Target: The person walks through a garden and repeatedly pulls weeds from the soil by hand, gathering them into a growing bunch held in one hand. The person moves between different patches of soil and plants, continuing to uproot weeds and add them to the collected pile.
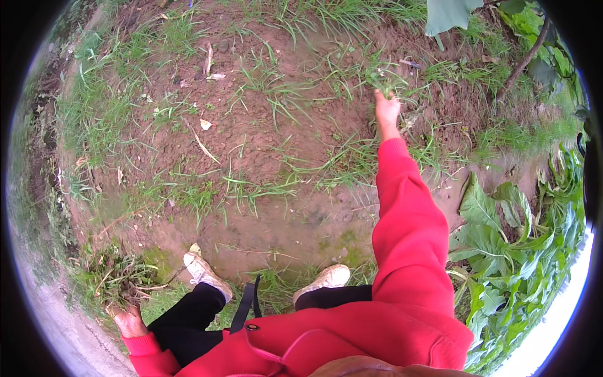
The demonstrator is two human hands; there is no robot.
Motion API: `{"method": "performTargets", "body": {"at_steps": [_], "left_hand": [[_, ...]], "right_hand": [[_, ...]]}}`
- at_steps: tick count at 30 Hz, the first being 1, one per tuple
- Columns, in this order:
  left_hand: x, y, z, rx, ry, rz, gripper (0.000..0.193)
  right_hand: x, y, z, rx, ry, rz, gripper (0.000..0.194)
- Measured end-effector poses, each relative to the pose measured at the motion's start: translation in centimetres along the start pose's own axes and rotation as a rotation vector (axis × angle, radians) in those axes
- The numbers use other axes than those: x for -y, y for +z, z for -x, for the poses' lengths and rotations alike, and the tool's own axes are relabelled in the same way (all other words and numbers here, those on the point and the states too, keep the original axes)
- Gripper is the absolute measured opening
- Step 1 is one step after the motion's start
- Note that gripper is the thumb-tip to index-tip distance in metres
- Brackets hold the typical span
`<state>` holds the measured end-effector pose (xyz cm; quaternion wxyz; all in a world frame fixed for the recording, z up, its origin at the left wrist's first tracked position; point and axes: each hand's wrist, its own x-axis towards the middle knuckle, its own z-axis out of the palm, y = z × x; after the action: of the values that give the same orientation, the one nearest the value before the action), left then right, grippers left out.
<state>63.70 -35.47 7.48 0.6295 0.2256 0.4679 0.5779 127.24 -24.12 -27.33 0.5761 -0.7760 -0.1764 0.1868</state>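
My right hand (pixel 388 109) reaches far out over the soil, its fingers closed around a small tuft of green weeds (pixel 387 85) that stands among other grass. Low at the left, my left hand (pixel 129 320) grips a bundle of weeds (pixel 123 278) with dark, soil-covered roots and long blades. Parts of its fingers are hidden beneath the bundle. Between the hands lies reddish-brown soil (pixel 254 160) with scattered grass clumps (pixel 282 94). Whether the tuft at my right hand is still rooted cannot be told.
Broad-leaved green plants (pixel 490 235) grow along the right side. A thin woody stem (pixel 527 59) and a large leaf (pixel 452 16) hang at the upper right. My white shoes (pixel 325 282) stand on grass at the near edge of the soil. A pale path (pixel 70 325) runs at the lower left.
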Motion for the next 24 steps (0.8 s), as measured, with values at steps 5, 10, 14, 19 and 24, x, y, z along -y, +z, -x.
{"method": "performTargets", "body": {"at_steps": [5, 10, 14, 19, 24], "left_hand": [[0.6, 1.9, -1.3, -0.139, 0.043, -0.007, 0.046], [1.4, 2.9, -2.7, -0.098, -0.102, -0.168, 0.034], [2.8, 4.3, -3.7, -0.144, -0.172, -0.367, 0.029], [3.9, 7.7, -5.8, 0.135, -0.18, -0.563, 0.036], [3.6, 8.7, -5.5, 0.226, -0.303, -0.395, 0.037]], "right_hand": [[5.5, 2.6, 9.8, 0.479, 0.231, -0.255, 0.032], [15.6, 6.3, 23.9, 1.092, 0.248, -0.324, 0.03], [23.1, 7.4, 33.2, 1.323, 0.183, -0.475, 0.024], [27.2, 7.6, 37.7, 1.153, 0.329, -0.472, 0.033], [28.7, 8.5, 39.6, 0.982, 0.622, -0.492, 0.059]]}}
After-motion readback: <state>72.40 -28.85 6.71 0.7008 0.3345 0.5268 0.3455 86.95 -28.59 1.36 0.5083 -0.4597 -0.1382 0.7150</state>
